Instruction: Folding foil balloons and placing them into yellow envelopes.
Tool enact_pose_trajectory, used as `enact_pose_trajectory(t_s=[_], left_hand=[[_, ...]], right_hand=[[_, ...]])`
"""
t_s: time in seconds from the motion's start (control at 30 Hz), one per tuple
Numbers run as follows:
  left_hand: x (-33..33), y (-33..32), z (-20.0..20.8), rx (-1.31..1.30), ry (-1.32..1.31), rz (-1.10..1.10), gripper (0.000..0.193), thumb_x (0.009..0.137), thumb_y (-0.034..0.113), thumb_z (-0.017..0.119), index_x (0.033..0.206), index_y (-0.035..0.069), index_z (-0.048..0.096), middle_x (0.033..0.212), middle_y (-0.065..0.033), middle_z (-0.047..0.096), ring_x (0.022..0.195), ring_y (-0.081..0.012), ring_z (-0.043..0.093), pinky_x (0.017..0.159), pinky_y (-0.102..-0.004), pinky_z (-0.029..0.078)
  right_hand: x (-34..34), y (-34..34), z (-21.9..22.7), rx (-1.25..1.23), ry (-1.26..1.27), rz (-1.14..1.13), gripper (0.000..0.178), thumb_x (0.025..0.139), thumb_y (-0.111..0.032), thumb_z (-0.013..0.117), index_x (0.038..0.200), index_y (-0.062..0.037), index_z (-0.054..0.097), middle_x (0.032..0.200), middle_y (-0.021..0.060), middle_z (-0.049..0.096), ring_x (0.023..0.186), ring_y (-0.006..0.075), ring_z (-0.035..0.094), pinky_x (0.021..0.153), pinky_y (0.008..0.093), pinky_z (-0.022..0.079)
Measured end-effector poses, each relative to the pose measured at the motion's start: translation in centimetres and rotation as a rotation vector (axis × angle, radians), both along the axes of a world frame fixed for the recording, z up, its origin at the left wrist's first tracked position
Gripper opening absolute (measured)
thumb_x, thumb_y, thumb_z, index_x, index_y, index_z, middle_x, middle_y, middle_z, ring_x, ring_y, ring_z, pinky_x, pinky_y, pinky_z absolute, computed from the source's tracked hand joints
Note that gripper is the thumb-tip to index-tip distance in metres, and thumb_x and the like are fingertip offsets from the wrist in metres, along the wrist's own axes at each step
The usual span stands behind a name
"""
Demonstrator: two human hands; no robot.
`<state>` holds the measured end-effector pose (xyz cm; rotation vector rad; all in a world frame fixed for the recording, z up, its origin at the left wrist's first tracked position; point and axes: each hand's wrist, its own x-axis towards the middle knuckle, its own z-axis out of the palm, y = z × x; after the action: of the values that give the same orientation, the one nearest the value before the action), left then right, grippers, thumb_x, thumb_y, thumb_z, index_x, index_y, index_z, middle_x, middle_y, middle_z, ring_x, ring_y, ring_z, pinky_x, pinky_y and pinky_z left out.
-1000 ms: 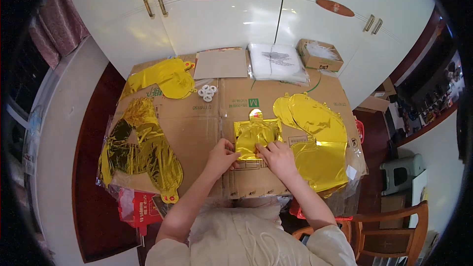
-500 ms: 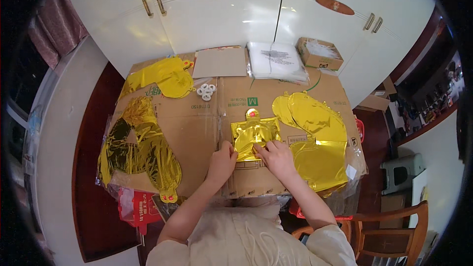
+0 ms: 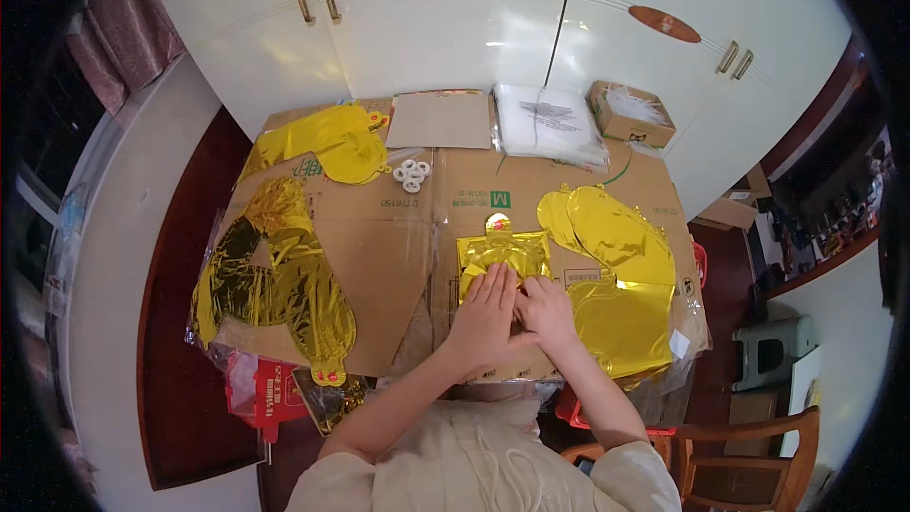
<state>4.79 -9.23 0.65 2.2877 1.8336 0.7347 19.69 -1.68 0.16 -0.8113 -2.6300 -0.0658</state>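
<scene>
A gold foil balloon [image 3: 507,248], folded into a rough square, lies on the cardboard-covered table in front of me. A small round tab with a red mark sticks out of its far edge. My left hand [image 3: 485,313] lies flat on the near part of the foil, fingers straight and side by side. Right beside it, my right hand [image 3: 547,313] has its fingers curled down at the balloon's near right part, closed on the foil. Both hands hide the near edge of the fold.
Unfolded gold foil balloons lie right [image 3: 621,308], left [image 3: 318,299] and far left [image 3: 346,147]. Along the back are small white rings [image 3: 411,174], a grey-brown board [image 3: 440,120], a stack of clear plastic bags [image 3: 550,123] and a small cardboard box [image 3: 633,114]. White cabinets stand behind; a wooden chair [image 3: 749,465] is at lower right.
My left hand has moved from the balloon's left edge onto its middle and flattened there. My right hand stays at the near right part, now close beside the left. The view has shifted slightly.
</scene>
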Motion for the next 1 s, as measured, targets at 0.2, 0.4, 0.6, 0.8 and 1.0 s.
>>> enact_pose_trajectory(t_s=[0.2,0.4,0.6,0.8,1.0], left_hand=[[-0.8,0.1,-1.2,-0.018,0.086,0.022,0.114,0.077,0.076,0.056,0.142,-0.015,0.032,0.148,-0.031,0.036,0.143,-0.0406,0.03,0.119,-0.0508,0.019],[-1.1,0.0,-0.9,-0.06,0.073,0.001,0.115,0.077,0.074,0.058,0.144,-0.015,0.028,0.151,-0.0318,0.03,0.145,-0.042,0.024,0.119,-0.0521,0.018],[-1.3,0.2,-1.0,-0.087,0.067,-0.004,0.114,0.078,0.073,0.059,0.144,-0.015,0.028,0.151,-0.0318,0.029,0.145,-0.042,0.023,0.119,-0.0517,0.017],[-1.3,0.2,-1.1,-0.063,0.062,-0.007,0.109,0.078,0.072,0.06,0.146,-0.009,0.031,0.15,-0.0321,0.031,0.144,-0.0427,0.025,0.118,-0.0519,0.018],[-1.0,0.1,-0.2,-0.055,0.149,-0.018,0.094,0.08,0.071,0.058,0.149,0.01,0.038,0.149,-0.0343,0.03,0.141,-0.0476,0.026,0.116,-0.0567,0.02]], right_hand=[[-0.3,-0.1,-0.1,0.022,0.039,-0.009,0.026,0.074,-0.023,0.067,0.099,-0.0165,0.071,0.08,0.0021,0.05,0.083,0.0205,0.055,0.069,0.0356,0.044],[-0.6,-0.2,0.0,0.034,0.081,-0.023,0.026,0.078,-0.026,0.072,0.102,-0.0168,0.071,0.079,0.0023,0.05,0.081,0.0203,0.055,0.069,0.0357,0.043],[-0.5,-0.2,-0.1,0.004,0.109,-0.057,0.035,0.078,-0.028,0.073,0.109,-0.0127,0.069,0.081,0.003,0.052,0.083,0.021,0.055,0.071,0.0354,0.044],[0.1,-0.1,0.1,-0.062,0.124,-0.041,0.036,0.081,-0.02,0.07,0.114,-0.0062,0.067,0.087,0.0064,0.055,0.087,0.0244,0.057,0.075,0.0368,0.047],[1.4,1.0,-0.6,-0.025,0.153,-0.054,0.034,0.084,-0.017,0.069,0.116,-0.004,0.067,0.095,0.0084,0.059,0.09,0.0268,0.058,0.075,0.0382,0.047]])
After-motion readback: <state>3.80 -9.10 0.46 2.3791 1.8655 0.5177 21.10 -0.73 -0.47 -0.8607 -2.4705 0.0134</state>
